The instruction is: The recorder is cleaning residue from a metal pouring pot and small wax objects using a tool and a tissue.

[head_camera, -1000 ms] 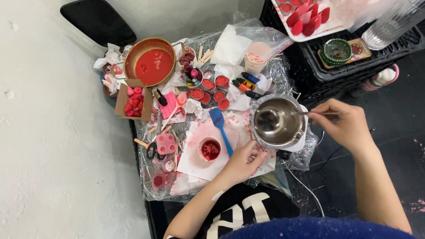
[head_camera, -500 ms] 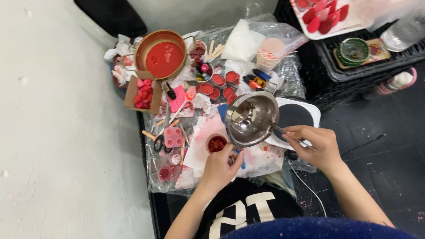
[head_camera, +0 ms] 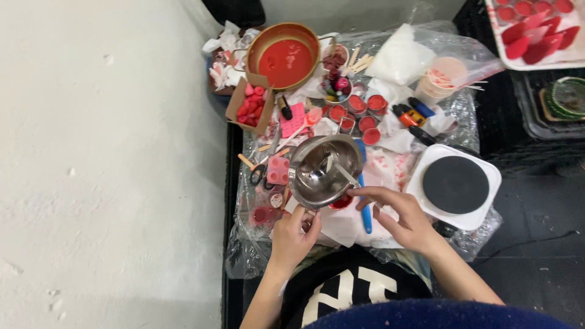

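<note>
1. While your left hand (head_camera: 292, 234) keeps the small steel pot (head_camera: 323, 170) in the air at the middle of the head view, its grip is closed round the pot's short handle at the pot's 6 o'clock edge. The pot is tilted, its mouth turned toward 5 o'clock.
2. Your right hand (head_camera: 405, 216) sits at 4 o'clock from the pot. Thumb and forefinger pinch a thin stick (head_camera: 344, 176) whose far end reaches into the bowl; the other fingers are loosely curled.
3. Just under the pot's lower rim, a small red-filled cup (head_camera: 342, 203) rests on the plastic-covered surface (head_camera: 244, 244), partly hidden by the pot. A blue spatula (head_camera: 365, 213) lies just beside it, toward 3 o'clock.
4. By the look of it, you are at the emptying step: pot tipped over the cup, stick working the inside.
5. Your next move calls for a steady left wrist, the rim kept right above the cup, and the stick drawn toward the low edge.
6. Further out, the white hot plate (head_camera: 456, 184) stands bare at 3 o'clock, and a copper pan (head_camera: 284, 58) of red stands at 12 o'clock.
</note>
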